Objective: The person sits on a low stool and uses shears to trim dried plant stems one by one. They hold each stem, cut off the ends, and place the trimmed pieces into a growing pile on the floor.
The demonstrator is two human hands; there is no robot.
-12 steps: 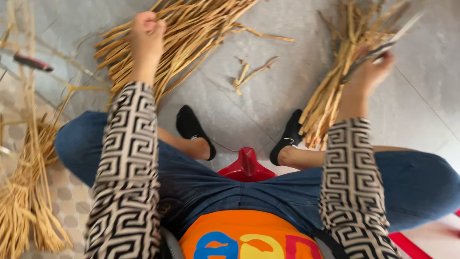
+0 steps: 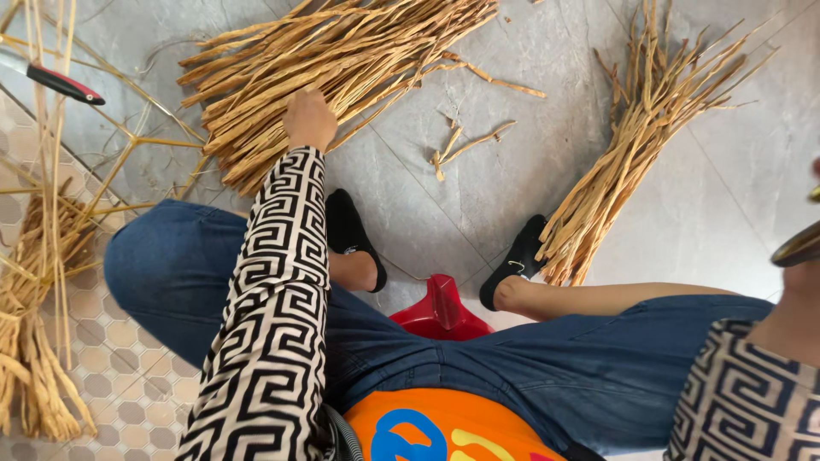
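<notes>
Left hand [image 2: 309, 119] clenched on dried stalk bundle [image 2: 342, 64], right hand (mostly out of frame) unclear

Grey tiled floor [image 2: 512, 196] under two straw bundles [image 2: 342, 60] [image 2: 636, 145] (loose scraps [image 2: 465, 145] between them)

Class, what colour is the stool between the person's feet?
Red stool, seen best in the head view.

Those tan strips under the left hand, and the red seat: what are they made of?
The strips look like dried plant fibre, perhaps split cane or reed: matte, straw-coloured, uneven, with frayed ends. The left hand rests on them. The red seat looks like moulded plastic: smooth and glossy, with light glinting off it.
</notes>
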